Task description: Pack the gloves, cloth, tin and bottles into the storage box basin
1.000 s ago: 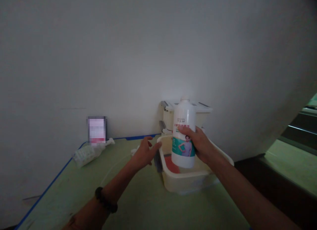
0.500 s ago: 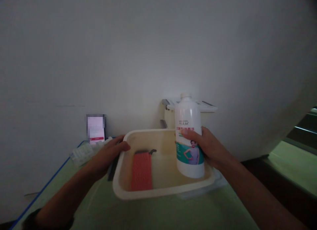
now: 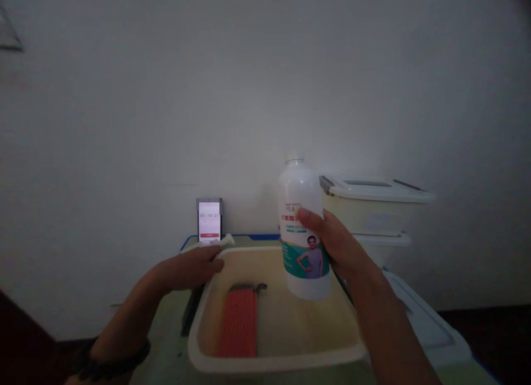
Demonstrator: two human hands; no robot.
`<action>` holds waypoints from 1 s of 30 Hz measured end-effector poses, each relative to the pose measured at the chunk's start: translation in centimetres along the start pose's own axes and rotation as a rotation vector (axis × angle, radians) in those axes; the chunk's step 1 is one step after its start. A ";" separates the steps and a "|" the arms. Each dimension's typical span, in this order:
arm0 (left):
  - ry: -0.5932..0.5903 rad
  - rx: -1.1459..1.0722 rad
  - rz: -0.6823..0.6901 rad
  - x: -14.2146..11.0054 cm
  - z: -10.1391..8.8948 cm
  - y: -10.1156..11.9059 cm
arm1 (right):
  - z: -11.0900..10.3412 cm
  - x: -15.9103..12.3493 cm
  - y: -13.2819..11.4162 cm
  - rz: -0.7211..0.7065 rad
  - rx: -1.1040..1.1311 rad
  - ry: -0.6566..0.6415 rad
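My right hand (image 3: 336,242) is wrapped around a large white bottle (image 3: 296,191) with a green label band. The bottle is nearly upright over the right part of a cream plastic basin (image 3: 274,365); I cannot tell whether its base touches the basin. My left hand (image 3: 193,268) grips the basin's far left rim, its thumb over the edge. Inside the basin, on the left, lies a flat red ribbed object (image 3: 238,324) with a dark hooked piece at its far end. The fingers behind the bottle are hidden.
A phone (image 3: 209,222) with a lit screen leans against the wall behind my left hand. Lidded white storage boxes (image 3: 373,213) are stacked at the right. Another white lid (image 3: 431,313) lies nearer. The green table (image 3: 161,324) has a blue edge.
The view has swung, so the phone appears farther right and more of the storage boxes shows. The bottle sits slightly farther left over the basin. Both hands keep their holds.
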State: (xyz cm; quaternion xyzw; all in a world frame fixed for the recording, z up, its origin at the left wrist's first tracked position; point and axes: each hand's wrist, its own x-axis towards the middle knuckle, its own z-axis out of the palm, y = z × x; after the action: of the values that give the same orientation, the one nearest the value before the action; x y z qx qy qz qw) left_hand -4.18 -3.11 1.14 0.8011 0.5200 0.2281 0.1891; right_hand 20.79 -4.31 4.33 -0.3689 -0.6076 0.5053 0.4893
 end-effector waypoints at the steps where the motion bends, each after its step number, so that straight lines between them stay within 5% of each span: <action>1: -0.055 0.019 -0.020 0.0 0.0 -0.3 | 0.0 0.0 0.3 0.013 -0.029 -0.013; 4: -0.133 -0.033 -0.040 0.2 0.0 -0.3 | -0.2 -0.3 1.2 0.065 -0.196 -0.060; 10: 0.274 -0.292 0.178 0.3 -0.5 3.2 | 0.5 -0.7 1.7 0.106 -0.529 -0.207; 14: 0.166 -0.097 0.168 0.7 -0.9 4.9 | 0.9 -0.9 1.7 0.027 -0.691 -0.249; 16: 0.134 0.053 0.145 1.2 -0.9 5.1 | 0.9 -0.9 1.6 0.031 -0.705 -0.284; 21: 0.283 0.287 0.221 2.0 -0.5 4.8 | 0.6 -0.7 1.8 0.112 -0.657 -0.369; 25: 0.320 0.232 0.431 2.1 -0.2 4.6 | 0.6 -0.7 2.2 0.114 -0.621 -0.458; 30: 0.357 0.168 0.497 2.3 0.2 4.2 | 0.8 -0.7 2.3 0.059 -0.652 -0.487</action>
State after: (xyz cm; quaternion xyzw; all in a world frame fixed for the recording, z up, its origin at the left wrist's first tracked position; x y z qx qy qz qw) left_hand -0.13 -2.66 3.58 0.8638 0.3504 0.3604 -0.0336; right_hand 20.04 -4.68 1.92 -0.3918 -0.8231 0.3724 0.1738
